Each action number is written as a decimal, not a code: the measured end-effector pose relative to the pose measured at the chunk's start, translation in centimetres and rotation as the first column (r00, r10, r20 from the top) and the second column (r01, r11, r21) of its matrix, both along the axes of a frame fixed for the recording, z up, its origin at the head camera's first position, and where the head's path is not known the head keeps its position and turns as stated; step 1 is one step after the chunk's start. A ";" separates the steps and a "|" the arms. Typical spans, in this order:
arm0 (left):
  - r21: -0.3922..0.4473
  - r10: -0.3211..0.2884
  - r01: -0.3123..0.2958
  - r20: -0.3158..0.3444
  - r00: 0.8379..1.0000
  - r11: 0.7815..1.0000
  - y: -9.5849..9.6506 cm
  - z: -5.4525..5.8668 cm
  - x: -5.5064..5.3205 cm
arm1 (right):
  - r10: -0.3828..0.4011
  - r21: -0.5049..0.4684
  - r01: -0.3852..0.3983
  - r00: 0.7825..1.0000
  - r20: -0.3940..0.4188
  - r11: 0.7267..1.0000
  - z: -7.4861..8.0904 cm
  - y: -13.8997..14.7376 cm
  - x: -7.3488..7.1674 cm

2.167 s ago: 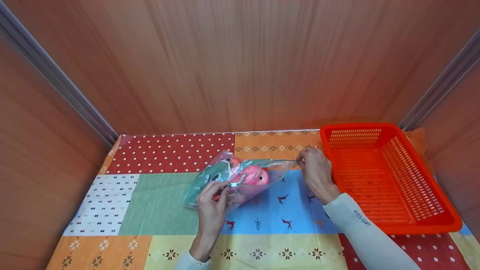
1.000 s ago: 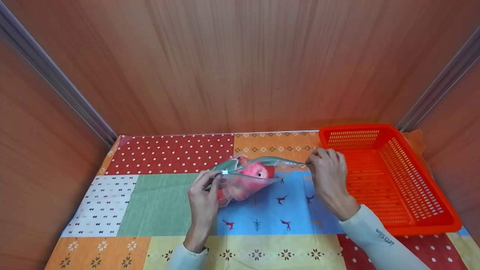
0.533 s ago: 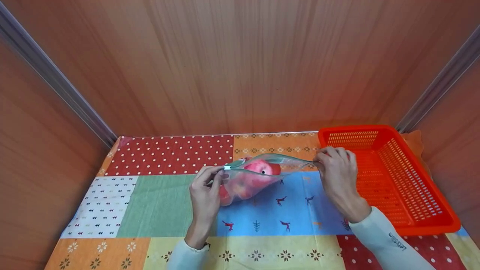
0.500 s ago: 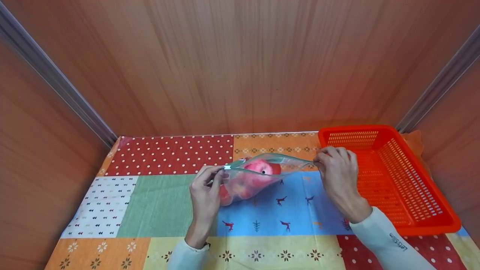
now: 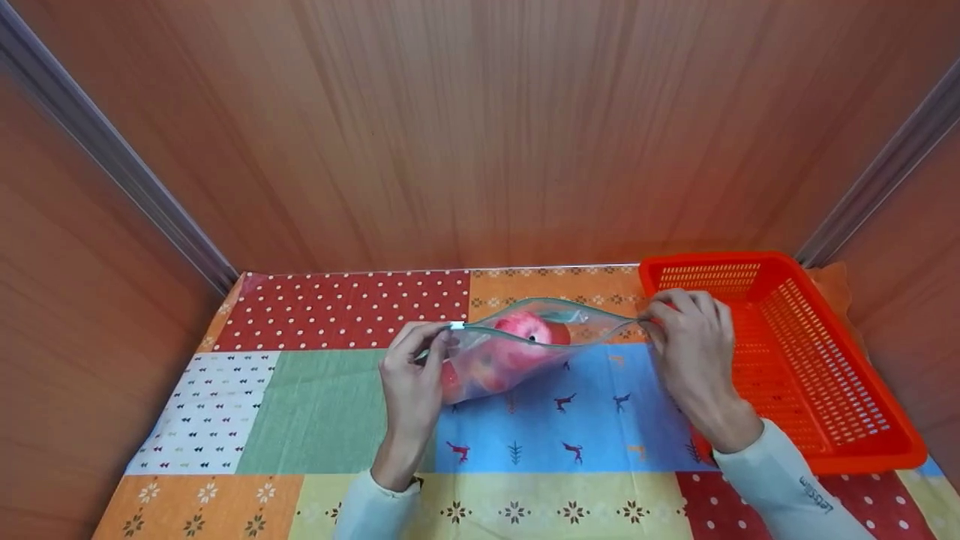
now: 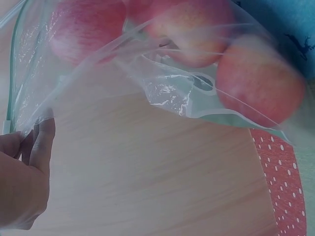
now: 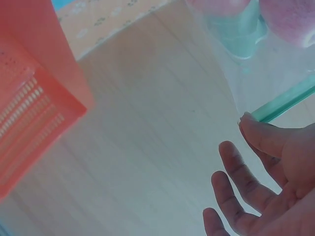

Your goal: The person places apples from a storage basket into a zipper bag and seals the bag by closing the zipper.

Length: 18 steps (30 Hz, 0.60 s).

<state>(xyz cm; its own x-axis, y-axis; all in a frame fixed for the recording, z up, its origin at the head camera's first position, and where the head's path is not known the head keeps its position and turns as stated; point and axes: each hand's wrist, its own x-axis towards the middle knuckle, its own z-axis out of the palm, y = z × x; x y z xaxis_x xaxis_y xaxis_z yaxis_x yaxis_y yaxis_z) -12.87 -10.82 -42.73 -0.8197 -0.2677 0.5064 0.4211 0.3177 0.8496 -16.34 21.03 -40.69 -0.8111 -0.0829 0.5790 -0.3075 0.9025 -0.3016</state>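
A clear zip bag (image 5: 540, 360) with a green seal and a white slider (image 5: 457, 325) holds several red apples (image 5: 523, 327). Its mouth gapes between the hands. My left hand (image 5: 414, 379) pinches the bag's left corner by the slider, thumb against forefinger. At the opposite end of the seal, my right hand (image 5: 694, 356) pinches the right corner between thumb and forefinger; its other fingers (image 7: 241, 179) stand apart from the bag in the right wrist view. Through the film in the left wrist view, apples (image 6: 261, 81) lie against a printed green and white part of the bag.
An orange-red plastic basket (image 5: 825, 337) with slotted walls stands at the right, partly behind the right forearm. A patchwork cloth (image 5: 330, 405) covers the table. Wood-grain panels (image 5: 480, 135) rise at the back and both sides.
The right hand has moved right, drawing the bag's seal out, and the mouth has spread wider. The bag has turned more upright and lifted slightly; the left hand has risen a little with the slider.
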 end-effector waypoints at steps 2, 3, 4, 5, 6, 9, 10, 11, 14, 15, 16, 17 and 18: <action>0.004 0.004 -0.004 0.004 1.000 1.000 0.0 0.2 0.0 | -0.004 -0.008 0.004 1.000 0.004 1.000 0.3 0.0 0.1; 0.006 0.006 -0.006 0.004 1.000 1.000 0.0 0.3 0.0 | -0.006 -0.013 0.006 1.000 0.006 1.000 0.4 0.1 0.2; 0.008 0.007 -0.007 0.002 1.000 1.000 0.0 0.4 0.0 | -0.008 -0.015 0.009 1.000 0.006 1.000 0.6 0.1 0.3; 0.009 0.008 -0.008 -0.001 1.000 1.000 0.0 0.5 0.0 | -0.010 -0.019 0.010 1.000 0.006 1.000 0.7 0.1 0.3; 0.008 0.009 -0.009 -0.006 1.000 1.000 0.1 0.6 0.0 | -0.011 -0.023 0.011 1.000 0.004 1.000 0.9 0.2 0.4; 0.008 0.003 -0.003 -0.030 1.000 1.000 0.1 0.9 -0.1 | -0.011 -0.031 0.011 1.000 -0.010 0.999 1.2 0.4 0.5; 0.007 -0.001 0.001 -0.041 0.999 1.000 0.1 0.9 -0.2 | -0.009 -0.034 0.009 1.000 -0.016 0.999 1.3 0.4 0.6; 0.006 -0.003 0.003 -0.052 0.999 1.000 0.2 1.0 -0.2 | -0.006 -0.040 0.005 1.000 -0.021 0.999 1.4 0.5 0.6; 0.012 -0.016 0.017 -0.088 0.996 1.000 0.2 1.2 -0.4 | 0.005 -0.054 -0.007 0.999 -0.038 0.999 1.7 0.7 0.7; 0.015 -0.019 0.020 -0.097 0.995 1.000 0.2 1.3 -0.5 | 0.007 -0.057 -0.010 0.999 -0.043 0.998 1.8 0.7 0.7; 0.020 -0.022 0.024 -0.103 0.994 1.000 0.2 1.4 -0.5 | 0.009 -0.060 -0.012 0.999 -0.047 0.998 1.9 0.8 0.7; 0.026 -0.026 0.028 -0.107 0.994 0.999 0.2 1.5 -0.5 | 0.008 -0.062 -0.011 0.999 -0.049 0.998 2.1 0.9 0.7; 0.030 -0.028 0.031 -0.110 0.994 0.999 0.2 1.6 -0.6 | 0.004 -0.064 -0.007 0.999 -0.051 0.998 2.2 1.0 0.8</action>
<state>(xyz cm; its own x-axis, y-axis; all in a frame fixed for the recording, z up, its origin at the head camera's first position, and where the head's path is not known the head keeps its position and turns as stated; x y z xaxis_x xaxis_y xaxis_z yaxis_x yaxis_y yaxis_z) -13.45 -10.59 -41.12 -0.7675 -0.2612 0.5854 0.5211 0.2777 0.8071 -15.58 21.99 -38.44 -0.7800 -0.0488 0.6239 -0.3291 0.8800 -0.3425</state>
